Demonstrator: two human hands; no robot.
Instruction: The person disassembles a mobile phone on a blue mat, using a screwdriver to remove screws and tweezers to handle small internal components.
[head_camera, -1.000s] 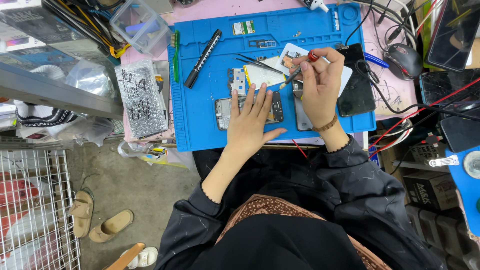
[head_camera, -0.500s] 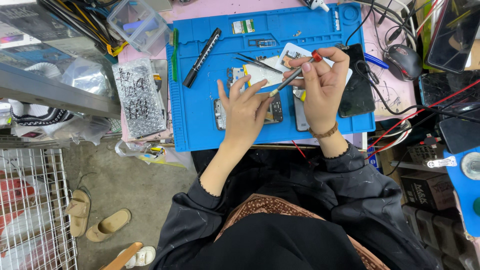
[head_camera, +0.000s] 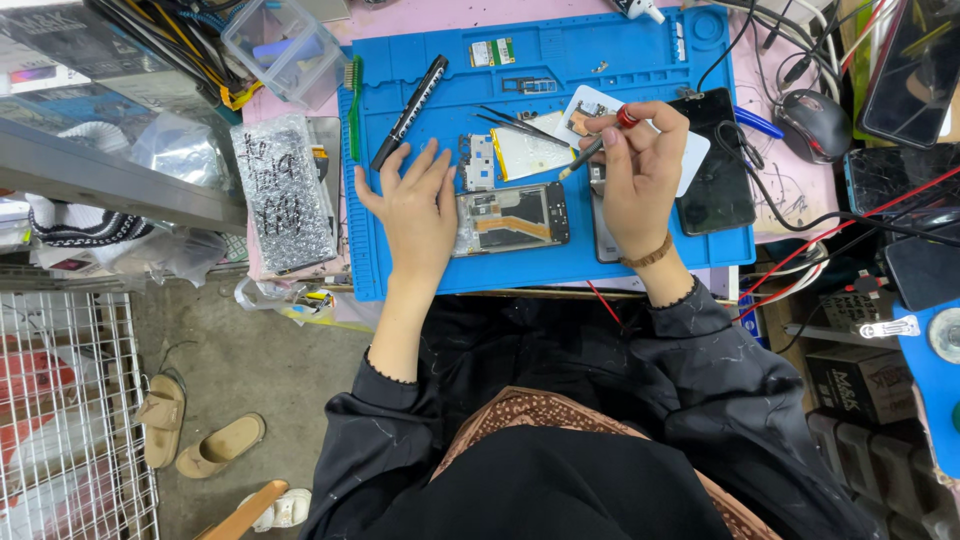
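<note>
Left hand (head_camera: 415, 215) flat, open, steadying opened phone frame (head_camera: 510, 218) mid blue mat (head_camera: 640, 70) | right hand (head_camera: 640, 180) pinching red-capped screwdriver (head_camera: 597, 147) just above-right | best kept upright, frame pinned, pressure light.

Grey concrete floor (head_camera: 260, 360), white wire rack (head_camera: 70, 420) left, sandals (head_camera: 200, 440) below.
</note>
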